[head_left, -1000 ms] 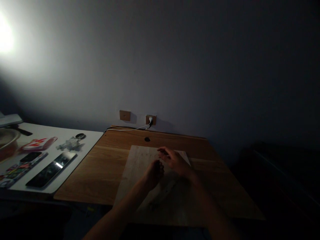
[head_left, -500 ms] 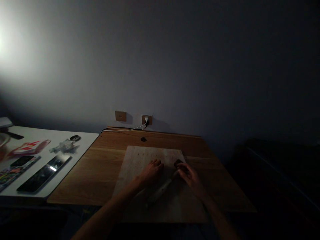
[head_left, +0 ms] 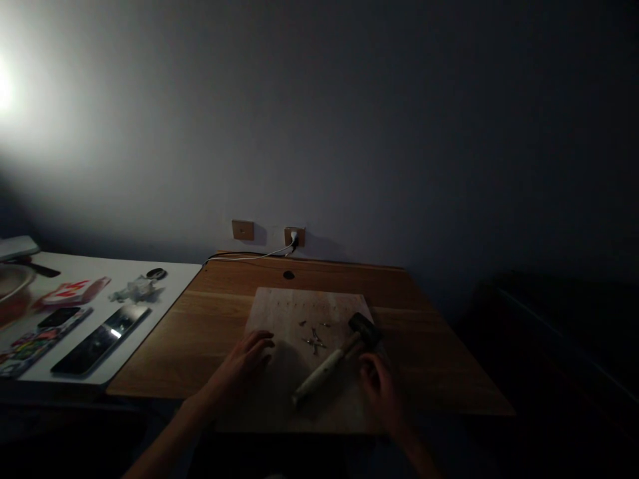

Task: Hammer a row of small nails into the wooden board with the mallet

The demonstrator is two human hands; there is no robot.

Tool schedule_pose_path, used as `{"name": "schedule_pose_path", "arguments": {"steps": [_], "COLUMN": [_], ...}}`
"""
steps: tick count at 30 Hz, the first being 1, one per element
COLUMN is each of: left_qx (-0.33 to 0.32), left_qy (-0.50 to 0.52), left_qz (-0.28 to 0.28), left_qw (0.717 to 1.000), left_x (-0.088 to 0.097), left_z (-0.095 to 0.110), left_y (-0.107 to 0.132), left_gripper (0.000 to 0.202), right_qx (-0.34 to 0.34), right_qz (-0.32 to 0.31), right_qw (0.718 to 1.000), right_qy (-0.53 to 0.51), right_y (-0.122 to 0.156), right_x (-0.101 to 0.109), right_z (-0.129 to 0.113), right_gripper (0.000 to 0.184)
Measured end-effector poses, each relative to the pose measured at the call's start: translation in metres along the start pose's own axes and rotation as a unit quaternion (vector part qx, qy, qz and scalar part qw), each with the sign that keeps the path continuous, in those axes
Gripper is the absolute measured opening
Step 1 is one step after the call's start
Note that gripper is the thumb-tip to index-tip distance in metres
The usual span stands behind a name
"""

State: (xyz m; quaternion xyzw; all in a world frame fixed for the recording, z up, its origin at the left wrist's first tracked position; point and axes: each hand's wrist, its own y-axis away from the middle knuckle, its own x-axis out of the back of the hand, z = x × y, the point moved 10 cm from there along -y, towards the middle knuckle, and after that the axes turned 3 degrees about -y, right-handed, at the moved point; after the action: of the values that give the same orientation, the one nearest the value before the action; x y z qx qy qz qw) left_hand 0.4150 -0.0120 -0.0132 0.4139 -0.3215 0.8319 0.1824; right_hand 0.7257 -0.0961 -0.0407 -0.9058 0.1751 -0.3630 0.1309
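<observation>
Counted one left hand [head_left: 249, 356], one right hand [head_left: 380, 380], one hammer [head_left: 325, 371], one board [head_left: 277, 326], two tables [head_left: 164, 366], two wall plates [head_left: 243, 230], one plug [head_left: 294, 236]. Tallied at least five loose nails [head_left: 325, 325]; could not fix exact number because of overlap.

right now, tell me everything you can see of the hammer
The hammer lies slantwise on the wooden board, its dark, blocky head near the board's right edge, its pale handle pointing toward the near left. A darker neck joins them. Materials are unclear in dim light. The right grip is close by; whether they touch is unclear.
</observation>
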Motion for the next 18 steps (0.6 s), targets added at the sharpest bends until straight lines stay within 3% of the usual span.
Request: {"name": "schedule_pose_path", "arguments": {"steps": [3,7,12,18], "left_qx": [0.009,0.011,0.040,0.078], "left_qy": [-0.053,-0.104,-0.086,-0.066], "left_qz": [0.008,0.011,0.042,0.054], "left_qw": [0.999,0.994,0.995,0.993], "left_x": [0.014,0.018,0.018,0.022], "left_z": [-0.007,-0.007,-0.012,-0.023], "left_y": [0.028,0.051,0.061,0.063], "left_gripper": [0.030,0.033,0.031,0.032], "right_qx": [0.053,0.077,0.053,0.051], "right_qz": [0.018,0.006,0.017,-0.003], "right_qw": [0.998,0.994,0.995,0.997], "right_qy": [0.043,0.083,0.081,0.059], "right_y": [0.005,0.016,0.023,0.021], "right_x": [0.001,0.004,0.011,0.008], "right_z": [-0.007,-0.004,0.005,-0.013], "right_gripper": [0.024,0.026,0.035,0.032]}}
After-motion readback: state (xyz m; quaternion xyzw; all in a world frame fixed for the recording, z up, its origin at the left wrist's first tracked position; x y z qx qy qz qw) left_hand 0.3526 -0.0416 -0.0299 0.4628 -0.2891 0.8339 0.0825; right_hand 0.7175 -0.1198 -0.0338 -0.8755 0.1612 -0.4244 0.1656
